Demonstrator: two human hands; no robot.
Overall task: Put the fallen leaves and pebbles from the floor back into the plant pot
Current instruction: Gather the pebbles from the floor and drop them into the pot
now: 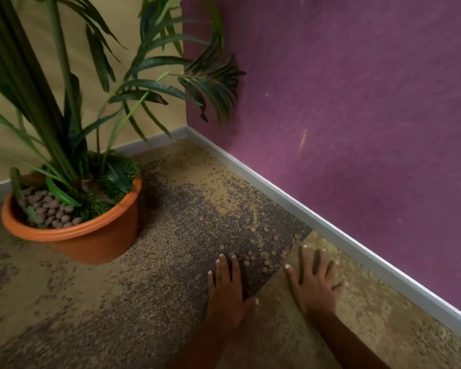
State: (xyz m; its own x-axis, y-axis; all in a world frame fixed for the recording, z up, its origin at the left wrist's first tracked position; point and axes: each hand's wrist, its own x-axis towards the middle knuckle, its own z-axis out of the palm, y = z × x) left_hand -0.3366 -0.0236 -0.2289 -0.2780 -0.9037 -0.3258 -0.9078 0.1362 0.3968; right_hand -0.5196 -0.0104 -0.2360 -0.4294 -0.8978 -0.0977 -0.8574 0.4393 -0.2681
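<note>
The left hand (228, 284) and right hand (314, 283) are laid flat on the carpet (144, 302), fingers (307, 259) straight, nothing held. Pebbles (253, 258) are scattered between and just beyond the fingertips (221, 257); judged light, hard and prone to rolling, they are best scooped together.

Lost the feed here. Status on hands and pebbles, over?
Left hand open, flat on carpet. Right hand same. Pebbles loose ahead of both hands, none held. Pot off left, nothing between.
</note>
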